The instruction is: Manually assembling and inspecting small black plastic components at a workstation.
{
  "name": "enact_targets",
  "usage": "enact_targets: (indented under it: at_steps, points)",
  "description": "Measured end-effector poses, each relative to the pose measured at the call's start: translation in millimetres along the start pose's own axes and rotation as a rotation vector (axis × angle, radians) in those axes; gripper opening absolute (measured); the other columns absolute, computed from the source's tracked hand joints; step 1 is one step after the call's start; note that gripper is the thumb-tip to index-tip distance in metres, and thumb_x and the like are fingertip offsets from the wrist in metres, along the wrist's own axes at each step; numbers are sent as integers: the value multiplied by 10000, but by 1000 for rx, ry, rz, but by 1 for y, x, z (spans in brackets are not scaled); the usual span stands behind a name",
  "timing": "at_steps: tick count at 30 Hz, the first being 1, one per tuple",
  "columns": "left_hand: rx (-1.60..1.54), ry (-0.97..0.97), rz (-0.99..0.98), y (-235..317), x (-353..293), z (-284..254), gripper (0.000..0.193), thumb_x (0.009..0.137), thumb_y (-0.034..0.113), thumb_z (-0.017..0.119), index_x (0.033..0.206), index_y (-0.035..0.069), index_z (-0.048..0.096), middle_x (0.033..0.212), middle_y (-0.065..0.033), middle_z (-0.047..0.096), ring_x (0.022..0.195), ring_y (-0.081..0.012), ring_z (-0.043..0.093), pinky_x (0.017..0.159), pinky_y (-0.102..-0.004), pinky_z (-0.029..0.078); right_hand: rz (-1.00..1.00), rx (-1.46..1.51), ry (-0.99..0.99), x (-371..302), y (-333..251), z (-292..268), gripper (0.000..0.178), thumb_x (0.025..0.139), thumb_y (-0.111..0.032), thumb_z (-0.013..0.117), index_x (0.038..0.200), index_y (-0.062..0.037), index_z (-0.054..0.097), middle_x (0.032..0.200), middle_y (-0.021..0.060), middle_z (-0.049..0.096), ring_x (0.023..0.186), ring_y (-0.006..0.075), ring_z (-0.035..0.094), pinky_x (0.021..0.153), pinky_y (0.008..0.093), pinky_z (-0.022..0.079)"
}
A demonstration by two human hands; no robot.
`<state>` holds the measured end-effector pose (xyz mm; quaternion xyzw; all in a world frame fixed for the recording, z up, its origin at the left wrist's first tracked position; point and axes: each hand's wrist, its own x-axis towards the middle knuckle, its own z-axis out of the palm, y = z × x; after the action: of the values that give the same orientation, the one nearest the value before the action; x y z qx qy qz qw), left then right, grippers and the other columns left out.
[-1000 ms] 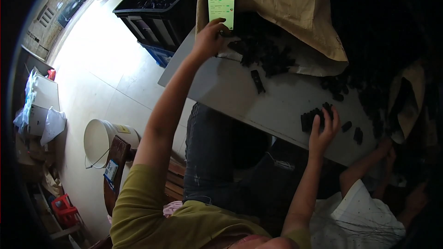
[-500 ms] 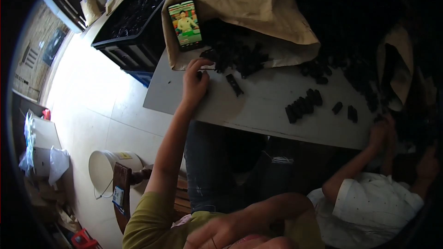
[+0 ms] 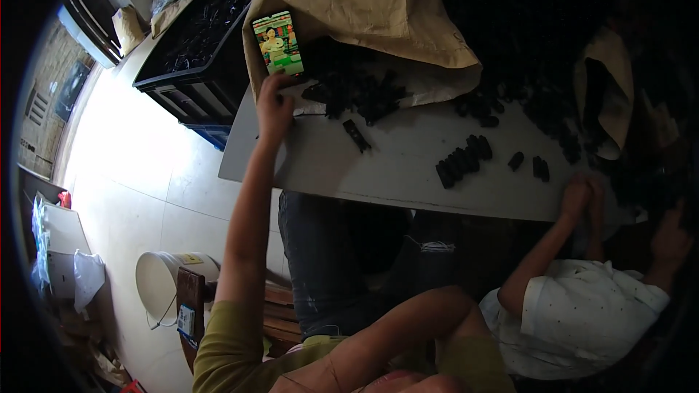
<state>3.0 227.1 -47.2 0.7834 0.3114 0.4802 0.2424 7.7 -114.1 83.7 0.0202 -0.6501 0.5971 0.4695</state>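
Note:
My left hand reaches up the left side of the table to the lower edge of a lit phone, its fingers at or just in front of the screen. The thumb stands apart from them, and nothing shows in its grasp. The phone leans upright against a brown paper sack. Beside the hand, small black parts spill from the sack's mouth. One longer black clip-like piece lies nearer me. My right arm bends across my chest; the right hand is mostly cut off at the lower edge, fingers hidden.
A row of black pieces lies on the grey table. At the right, a co-worker in a white shirt has hands by the table edge. A black crate stands left; a white bucket sits on the floor by the wooden chair.
My left hand has moved from the edge of the black pile up to the phone. The right hand has slipped lower, mostly out of the picture. The whole view has shifted slightly.

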Motion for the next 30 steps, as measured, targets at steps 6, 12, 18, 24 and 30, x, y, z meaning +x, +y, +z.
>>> enact_targets:
  at_steps: [6, 12, 18, 24, 30]
  points:
    - [33, 133, 21, 27, 40, -16, 430, 709, -85, 457, 1104, 39, 573, 1232, -131, 537, 1213, -254, 479, 997, -336, 382, 24, -75, -67, 10, 17, 12, 249, 802, -91, 592, 1036, -4, 587, 1006, 130, 592, 955, 257, 590, 800, 355, 491]
    - [-155, -193, 87, 38, -5, 0, 413, 702, -91, 449, 1068, 38, 590, 1203, -116, 558, 1169, -268, 516, 964, -336, 406, 49, -137, -107, 3, 6, 1, 233, 803, -92, 588, 1018, -4, 587, 1001, 131, 591, 945, 258, 590, 791, 357, 492]
    - [-13, -480, 54, 87, -30, 7, 404, 707, -66, 516, 1083, 64, 584, 1206, -143, 546, 1130, -311, 535, 946, -351, 423, 90, -808, 420, -45, -38, -64, 114, 753, -1, 552, 860, -26, 581, 895, 115, 583, 821, 287, 582, 712, 367, 479]
    - [184, -599, 199, 90, -38, 9, 383, 746, 59, 594, 1118, 144, 573, 1202, -67, 546, 951, -320, 595, 766, -402, 491, 792, -1886, 1094, -161, -23, -119, 215, 844, -72, 593, 1053, -20, 599, 1056, 127, 528, 924, 285, 577, 739, 377, 488]
    - [217, -707, 159, 97, -38, 12, 319, 739, 83, 615, 1051, 131, 567, 1129, -58, 555, 905, -327, 593, 740, -427, 485, 857, -2049, 1058, -175, -12, -130, 232, 842, -109, 630, 1051, -27, 573, 1054, 143, 520, 893, 304, 584, 727, 369, 501]
